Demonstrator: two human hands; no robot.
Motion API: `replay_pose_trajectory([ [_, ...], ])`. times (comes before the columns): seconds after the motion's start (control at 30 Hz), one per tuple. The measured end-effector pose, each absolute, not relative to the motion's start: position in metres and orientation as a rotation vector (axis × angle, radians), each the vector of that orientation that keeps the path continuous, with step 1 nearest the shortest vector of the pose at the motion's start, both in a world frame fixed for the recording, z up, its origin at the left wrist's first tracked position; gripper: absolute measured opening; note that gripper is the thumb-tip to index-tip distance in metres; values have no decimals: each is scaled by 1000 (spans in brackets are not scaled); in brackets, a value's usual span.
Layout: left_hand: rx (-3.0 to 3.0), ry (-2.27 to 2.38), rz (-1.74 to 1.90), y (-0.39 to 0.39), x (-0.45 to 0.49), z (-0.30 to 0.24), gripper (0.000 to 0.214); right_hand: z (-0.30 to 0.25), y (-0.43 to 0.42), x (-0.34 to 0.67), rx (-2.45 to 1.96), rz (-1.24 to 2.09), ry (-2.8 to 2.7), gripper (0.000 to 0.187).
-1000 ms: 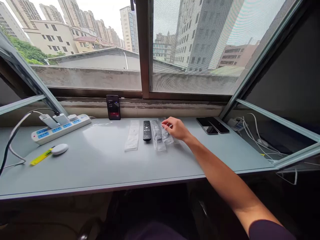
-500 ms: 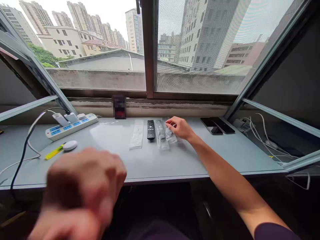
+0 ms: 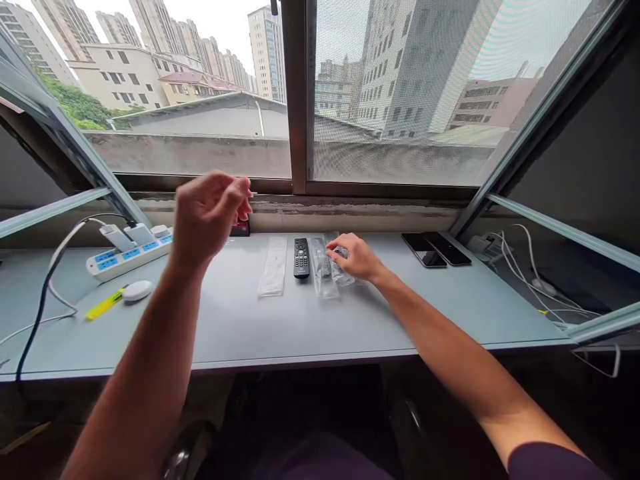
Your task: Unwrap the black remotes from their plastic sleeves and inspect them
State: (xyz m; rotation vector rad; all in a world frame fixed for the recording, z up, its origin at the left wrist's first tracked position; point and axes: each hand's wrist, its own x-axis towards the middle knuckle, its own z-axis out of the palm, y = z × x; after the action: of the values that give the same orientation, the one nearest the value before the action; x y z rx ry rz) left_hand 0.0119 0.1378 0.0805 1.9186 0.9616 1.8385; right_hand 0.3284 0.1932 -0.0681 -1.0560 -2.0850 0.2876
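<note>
on the left of the grey table (image 3: 280,327) nothing has moved. the white power strip (image 3: 131,252), the yellow pen (image 3: 103,306) and the little white mouse (image 3: 137,291) lie just where they lay a moment ago.

the big change is the left hand (image 3: 207,213). half a second ago it was low, close and all blurry. now it is up high over the back of the table, in front of the window ledge, and it hides most of the small dark phone (image 3: 241,229) standing there. the right hand (image 3: 356,257) has not gone anywhere. so only one hand is on the bags, and the other is up in the air.

the left arm comes up from the bottom left with the wrist bent. its fingers are curled in and the tips are bunched against the thumb. i see nothing sure between them, and the hand touches nothing on the table.

next along lie a flat clear bag (image 3: 274,267), a bare black remote (image 3: 301,258), a bagged remote (image 3: 321,273) and a crinkly bag (image 3: 343,276), all side by side. the right arm is stretched out long from the bottom right, palm down. its bent fingers rest on the crinkly bag. i cannot tell if they pinch it or only press on it. past that hand, two dark phones (image 3: 436,250) lie together.
</note>
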Motion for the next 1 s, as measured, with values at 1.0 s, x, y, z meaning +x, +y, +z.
replay_pose_trajectory([
  [1.0, 536, 787, 1258, 206, 1, -40, 51, -81, 168, 265, -712, 360, -2455, 24],
])
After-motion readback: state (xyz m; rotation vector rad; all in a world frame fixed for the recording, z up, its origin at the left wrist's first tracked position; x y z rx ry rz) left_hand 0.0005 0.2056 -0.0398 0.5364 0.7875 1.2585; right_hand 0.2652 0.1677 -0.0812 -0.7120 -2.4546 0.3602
